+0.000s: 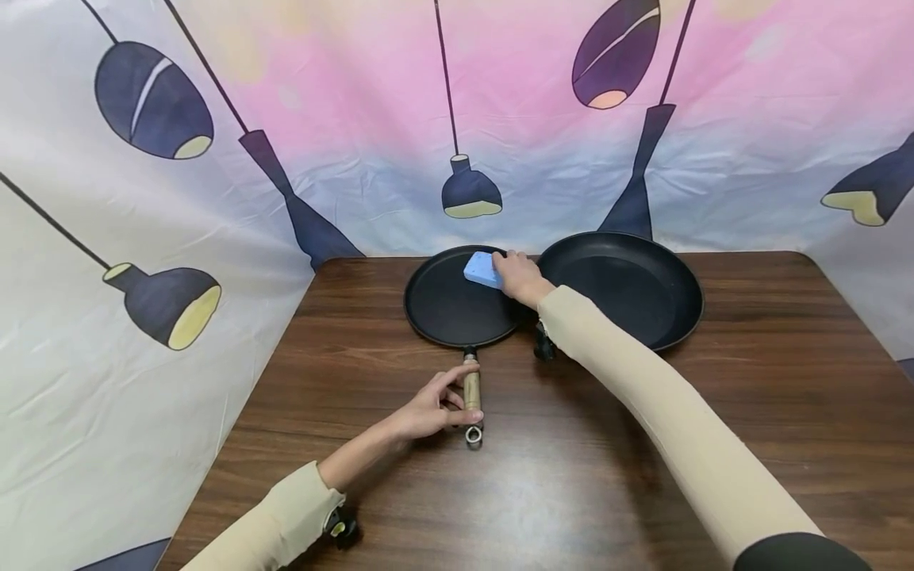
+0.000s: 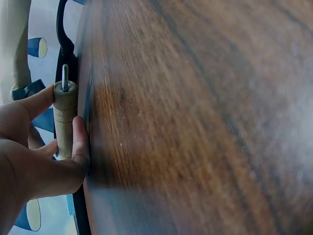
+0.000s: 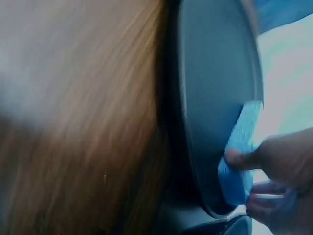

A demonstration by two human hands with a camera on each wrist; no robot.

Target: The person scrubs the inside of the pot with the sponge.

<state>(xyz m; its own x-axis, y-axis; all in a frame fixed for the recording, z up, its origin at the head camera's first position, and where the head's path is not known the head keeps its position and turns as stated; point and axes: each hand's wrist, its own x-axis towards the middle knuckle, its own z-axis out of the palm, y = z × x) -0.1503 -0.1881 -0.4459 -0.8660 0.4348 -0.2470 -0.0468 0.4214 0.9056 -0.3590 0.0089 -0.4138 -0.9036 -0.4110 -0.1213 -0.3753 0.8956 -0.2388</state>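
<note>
On the bench (image 1: pixel 571 492), the left hand (image 1: pixel 428 411) pinches the handle (image 1: pixel 472 390) of the flat pan (image 1: pixel 453 308); the right hand (image 1: pixel 521 279) grips the blue sponge (image 1: pixel 481 270) against it. Hard sideways scrubbing could swing it into the wider pan (image 1: pixel 621 281).

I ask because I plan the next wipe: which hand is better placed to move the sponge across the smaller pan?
Probably the right hand: it holds the blue sponge over the smaller pan, while the left hand grips that pan's handle.
</note>
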